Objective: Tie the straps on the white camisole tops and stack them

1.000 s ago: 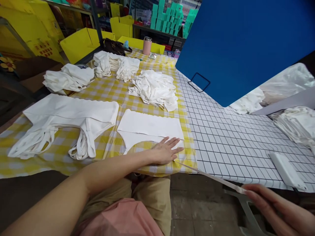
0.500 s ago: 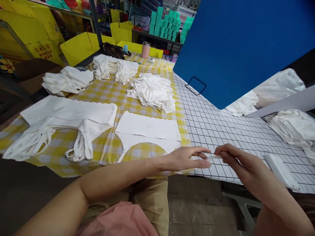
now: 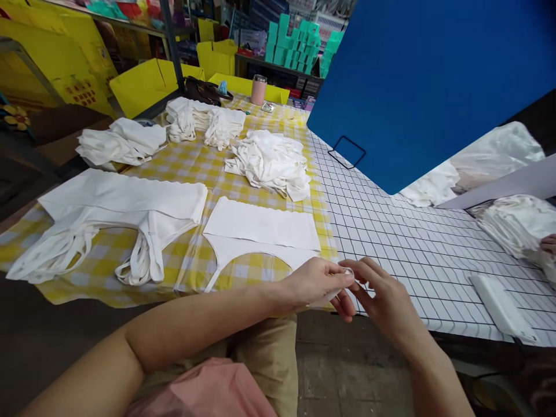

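Observation:
A white strappy top (image 3: 264,229) lies flat at the table's front, its scalloped edge pointing away from me. My left hand (image 3: 319,281) is closed at the thumb and forefinger, pinching a white strap (image 3: 324,300) just beyond the top's right side. My right hand (image 3: 384,292) meets it there, fingertips curled against the same strap near my left thumb. The strap's end is mostly hidden between the fingers. To the left rests a stack of similar white tops (image 3: 125,197), straps hanging toward me.
Behind are a crumpled white pile (image 3: 271,162) and folded white bundles (image 3: 121,142). A blue panel (image 3: 417,87) overhangs the grid-patterned cloth (image 3: 369,226). A white power strip (image 3: 501,307) lies at right. A pink flask (image 3: 258,91) stands at the back. Another person's hand (image 3: 549,243) shows at the right edge.
My right hand has moved left with the strap and now meets my left hand. My left hand has closed on the strap. Another person's hand has appeared at the right edge.

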The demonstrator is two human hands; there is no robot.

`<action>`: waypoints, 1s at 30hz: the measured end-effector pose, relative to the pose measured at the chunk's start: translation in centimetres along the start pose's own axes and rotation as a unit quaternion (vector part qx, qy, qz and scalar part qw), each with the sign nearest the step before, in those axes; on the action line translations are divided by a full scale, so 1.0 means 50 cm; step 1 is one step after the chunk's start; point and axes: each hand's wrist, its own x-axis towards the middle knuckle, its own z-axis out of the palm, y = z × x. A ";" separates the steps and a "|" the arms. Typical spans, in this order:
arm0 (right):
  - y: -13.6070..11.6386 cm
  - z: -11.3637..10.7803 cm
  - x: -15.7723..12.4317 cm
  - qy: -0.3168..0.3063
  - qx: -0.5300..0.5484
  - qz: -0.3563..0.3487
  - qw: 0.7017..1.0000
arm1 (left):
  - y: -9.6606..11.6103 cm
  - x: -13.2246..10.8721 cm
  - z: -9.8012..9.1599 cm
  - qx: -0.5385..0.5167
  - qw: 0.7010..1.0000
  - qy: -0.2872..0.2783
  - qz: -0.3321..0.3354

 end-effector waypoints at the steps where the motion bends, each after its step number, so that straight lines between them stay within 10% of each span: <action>1: 0.000 0.010 0.000 0.012 -0.015 -0.009 1.000 | -0.003 0.000 0.000 -0.004 1.000 0.001 -0.008; 8: 0.008 0.066 0.015 0.081 0.008 0.011 0.997 | -0.019 0.003 -0.035 0.176 0.984 0.035 0.019; 10: 0.007 0.085 0.022 0.099 0.055 0.072 0.991 | -0.020 0.011 -0.079 0.383 0.914 0.109 0.076; 14: 0.004 0.131 0.045 0.074 0.262 0.191 0.943 | -0.017 0.032 -0.189 0.702 0.678 0.203 0.083; 19: 0.006 0.179 0.084 0.033 0.448 0.245 0.859 | -0.016 0.053 -0.256 0.802 0.573 0.147 0.084; 24: 0.013 0.199 0.109 -0.008 0.475 0.240 0.846 | -0.012 0.064 -0.258 0.813 0.562 0.121 0.090; 30: 0.015 0.209 0.132 -0.040 0.308 0.206 0.928 | -0.011 0.072 -0.272 0.743 0.642 0.172 0.076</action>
